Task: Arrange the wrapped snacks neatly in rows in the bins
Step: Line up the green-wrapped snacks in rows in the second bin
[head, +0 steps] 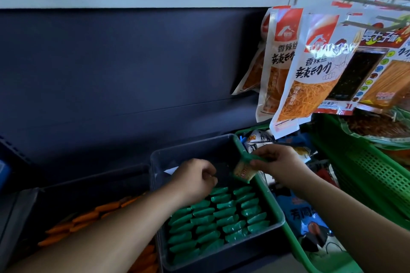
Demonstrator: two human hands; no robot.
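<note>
A dark left bin is sitting at the left end of the shelf, with orange snacks lying in slanting rows inside it. Just beside it, the clear-walled middle bin is holding the green snacks. These are small glossy foil packets packed edge to edge in about four rows that run from the bin's front edge towards its back. Each packet's long axis is lying roughly left to right, with the right end tipping slightly up.

The left hand is hovering over the back half of this bin with its fingers curled in. I cannot tell whether it is holding anything.

The right hand is pinching the held snack by its green top end, above the bin's right edge. The packet is hanging with its long axis tilted and its lower end pointing down and left. A pale window and a red label are showing, with print too small to read.

Further right, a green basket is holding blue packets. Above it, hanging bags are showing the characters 香辣丝.
</note>
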